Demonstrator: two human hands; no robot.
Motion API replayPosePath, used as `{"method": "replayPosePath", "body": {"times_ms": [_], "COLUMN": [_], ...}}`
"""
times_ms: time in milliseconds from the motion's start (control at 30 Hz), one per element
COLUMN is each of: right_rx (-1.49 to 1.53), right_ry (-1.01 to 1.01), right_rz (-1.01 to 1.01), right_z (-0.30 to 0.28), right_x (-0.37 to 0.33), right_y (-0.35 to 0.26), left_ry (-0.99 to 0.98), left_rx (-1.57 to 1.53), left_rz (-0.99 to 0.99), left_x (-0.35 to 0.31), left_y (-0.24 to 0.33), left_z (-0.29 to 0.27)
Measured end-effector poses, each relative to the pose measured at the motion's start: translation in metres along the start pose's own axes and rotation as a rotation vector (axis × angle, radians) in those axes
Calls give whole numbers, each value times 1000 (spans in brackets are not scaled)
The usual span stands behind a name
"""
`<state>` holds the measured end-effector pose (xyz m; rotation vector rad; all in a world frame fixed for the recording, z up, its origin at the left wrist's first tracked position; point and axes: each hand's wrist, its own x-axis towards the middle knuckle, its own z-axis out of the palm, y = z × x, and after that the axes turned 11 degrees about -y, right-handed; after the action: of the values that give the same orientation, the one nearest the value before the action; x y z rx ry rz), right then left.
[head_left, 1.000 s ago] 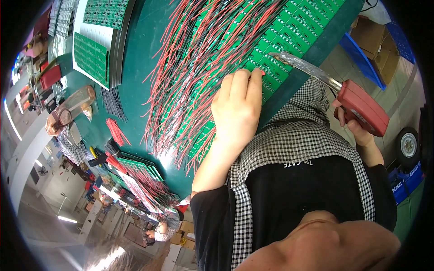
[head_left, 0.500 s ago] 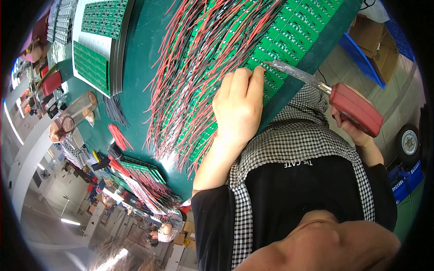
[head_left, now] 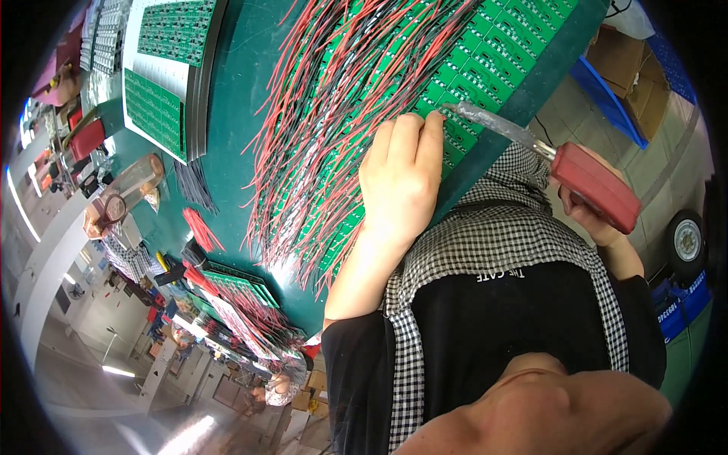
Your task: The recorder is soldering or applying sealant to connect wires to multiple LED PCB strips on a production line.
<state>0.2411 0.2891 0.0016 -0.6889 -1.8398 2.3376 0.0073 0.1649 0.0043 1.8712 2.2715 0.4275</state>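
My left hand (head_left: 402,178) lies flat, fingers together, on a green circuit board panel (head_left: 485,68) covered with red and black wires (head_left: 334,114). Whatever sits under the fingers is hidden. My right hand (head_left: 588,220) grips the red handle of a soldering iron (head_left: 595,186). The iron's metal shaft reaches left, and its tip (head_left: 449,108) touches the boards right beside my left fingertips. The panel sits at the near edge of a dark green table (head_left: 235,98).
A stack of trays with green boards (head_left: 163,91) stands at the far left of the table. Loose black wires (head_left: 193,186), red wires (head_left: 201,227) and a tape roll (head_left: 114,206) lie beyond. More wired boards (head_left: 243,296) lie lower left. Cardboard boxes (head_left: 618,53) and a wheel (head_left: 686,239) are on the floor.
The soldering iron's tip has dropped slightly toward my left fingertips, with the handle a little lower. My left hand has stayed on the boards.
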Motion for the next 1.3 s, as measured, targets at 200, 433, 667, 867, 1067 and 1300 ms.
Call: {"method": "replayPosePath", "body": {"times_ms": [200, 433, 667, 867, 1067, 1300], "right_rx": [105, 111, 133, 89, -170, 84], "right_ry": [116, 108, 79, 74, -16, 115], "right_rz": [-23, -36, 28, 26, -47, 24], "right_z": [2, -1, -4, -6, -15, -7], "right_x": [-4, -2, -5, -3, -3, -10], "right_y": [-3, 0, -3, -1, 5, 2], "left_ry": [-9, 17, 49, -15, -22, -26], "left_rx": [-24, -43, -72, -93, -28, -17], "left_rz": [2, -7, 42, -50, 14, 31], "left_x": [5, 11, 15, 17, 15, 18], "left_y": [3, 3, 5, 7, 4, 6], "left_z": [-4, -2, 2, -4, -2, -2]}}
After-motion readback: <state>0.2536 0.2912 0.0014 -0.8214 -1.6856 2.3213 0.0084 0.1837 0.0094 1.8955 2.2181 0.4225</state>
